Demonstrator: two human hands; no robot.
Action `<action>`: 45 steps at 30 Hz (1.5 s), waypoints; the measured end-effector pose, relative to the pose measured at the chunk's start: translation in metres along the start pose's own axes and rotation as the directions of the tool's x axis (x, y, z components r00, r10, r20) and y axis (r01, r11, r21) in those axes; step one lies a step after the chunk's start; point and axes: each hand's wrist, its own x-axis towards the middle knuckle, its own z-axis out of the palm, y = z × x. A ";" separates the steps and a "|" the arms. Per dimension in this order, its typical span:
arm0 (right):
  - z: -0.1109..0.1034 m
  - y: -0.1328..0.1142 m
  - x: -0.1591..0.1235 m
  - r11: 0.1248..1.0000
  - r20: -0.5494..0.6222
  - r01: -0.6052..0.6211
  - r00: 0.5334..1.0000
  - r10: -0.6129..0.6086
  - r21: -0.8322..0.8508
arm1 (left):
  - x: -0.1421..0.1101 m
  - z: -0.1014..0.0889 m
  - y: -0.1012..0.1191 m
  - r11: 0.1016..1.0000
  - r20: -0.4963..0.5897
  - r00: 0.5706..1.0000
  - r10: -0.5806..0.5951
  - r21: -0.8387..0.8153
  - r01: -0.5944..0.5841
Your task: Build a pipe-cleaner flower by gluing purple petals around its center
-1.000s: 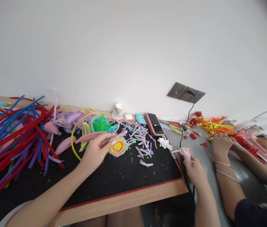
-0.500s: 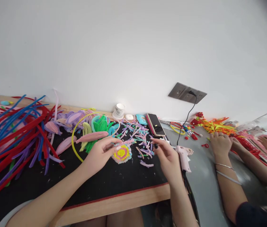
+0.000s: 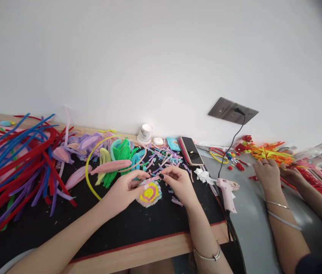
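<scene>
Where both hands [image 3: 125, 191] [image 3: 180, 187] nearly meet, the ringed disc [image 3: 150, 193] lies between them.

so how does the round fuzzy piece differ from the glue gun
The round piece has a yellow middle and a pink ring; the glue gun is mostly pale pink. The left hand holds the round piece; no hand touches the glue gun. Both show some pink.

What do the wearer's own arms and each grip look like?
Both forearms look bare; a whitish edge, possibly a sleeve, borders the left one. A thin metallic bracelet circles the right wrist. Left grip: gloveless. Right grip: gloveless, with a dark-painted nail.
</scene>
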 end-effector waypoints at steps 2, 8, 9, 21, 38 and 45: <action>0.002 0.001 0.000 1.000 -0.005 -0.016 1.000 0.016 0.012 | 0.001 0.000 -0.004 0.999 0.017 0.999 -0.031 -0.011 0.031; 0.004 0.006 -0.001 0.998 0.021 -0.034 0.999 0.033 0.048 | 0.004 0.000 -0.012 0.999 0.023 0.999 -0.050 -0.004 0.050; 0.004 0.008 -0.002 0.998 0.031 -0.030 0.999 0.028 0.050 | 0.004 0.000 -0.012 0.999 0.027 0.998 -0.050 -0.002 0.050; 0.001 0.012 -0.008 1.000 0.083 -0.022 0.996 0.022 0.005 | 0.001 -0.002 -0.006 0.996 0.006 0.999 0.050 0.074 -0.050; 0.003 0.002 -0.011 0.999 0.046 -0.023 0.999 0.021 0.032 | 0.001 -0.001 -0.006 0.994 -0.071 0.996 0.052 0.099 -0.045; 0.003 0.005 -0.011 0.998 0.030 0.017 0.999 -0.019 0.060 | 0.001 -0.003 -0.008 0.995 -0.075 0.996 0.038 0.098 -0.031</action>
